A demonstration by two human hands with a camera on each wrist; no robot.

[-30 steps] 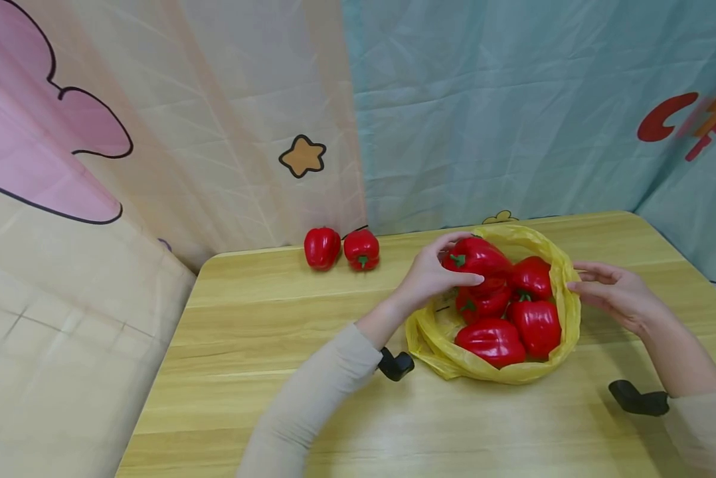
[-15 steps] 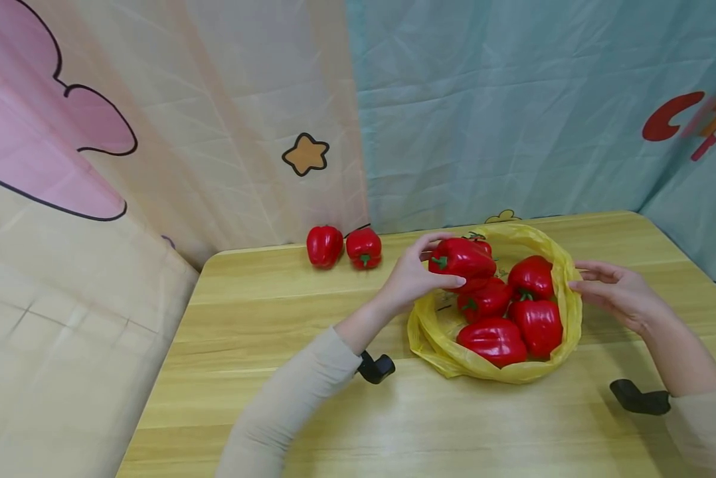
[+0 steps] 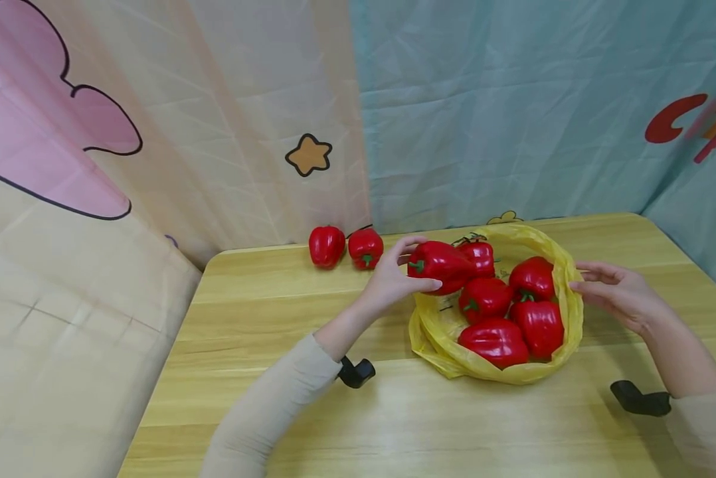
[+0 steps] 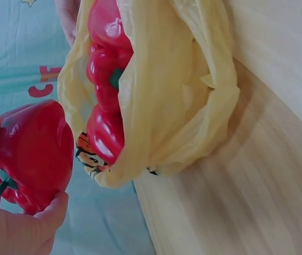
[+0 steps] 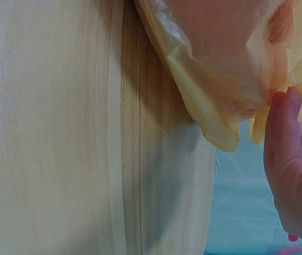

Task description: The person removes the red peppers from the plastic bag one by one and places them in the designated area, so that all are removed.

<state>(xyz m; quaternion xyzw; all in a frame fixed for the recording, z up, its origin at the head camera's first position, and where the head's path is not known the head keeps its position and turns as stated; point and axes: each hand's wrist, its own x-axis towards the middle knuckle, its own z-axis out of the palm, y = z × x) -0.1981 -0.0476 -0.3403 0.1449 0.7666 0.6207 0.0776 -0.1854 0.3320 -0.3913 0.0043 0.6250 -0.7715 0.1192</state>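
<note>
My left hand (image 3: 388,279) grips a red bell pepper (image 3: 438,265) by its stem end, thumb on the near side. That pepper overlaps the left rim of a yellow plastic bag (image 3: 430,345) in the head view. The left wrist view shows the held pepper (image 4: 34,154) apart from the bag, its green stem towards the palm. Several more red bell peppers (image 3: 492,342) lie inside the wide-mouthed bag. With thumb and fingers, my right hand (image 3: 624,299) pinches the bag's right rim; in the right wrist view its fingertips (image 5: 293,98) are at the thin plastic.
Two red bell peppers (image 3: 327,247) stand side by side at the table's back edge, left of the bag. The wooden table (image 3: 262,318) ends at a printed curtain (image 3: 501,119) behind. Black camera mounts (image 3: 639,398) stick out from both wrists.
My left hand has lifted the pepper from among the others in the bag and moved left with it, uncovering another pepper at the back. The right hand stays at the rim.
</note>
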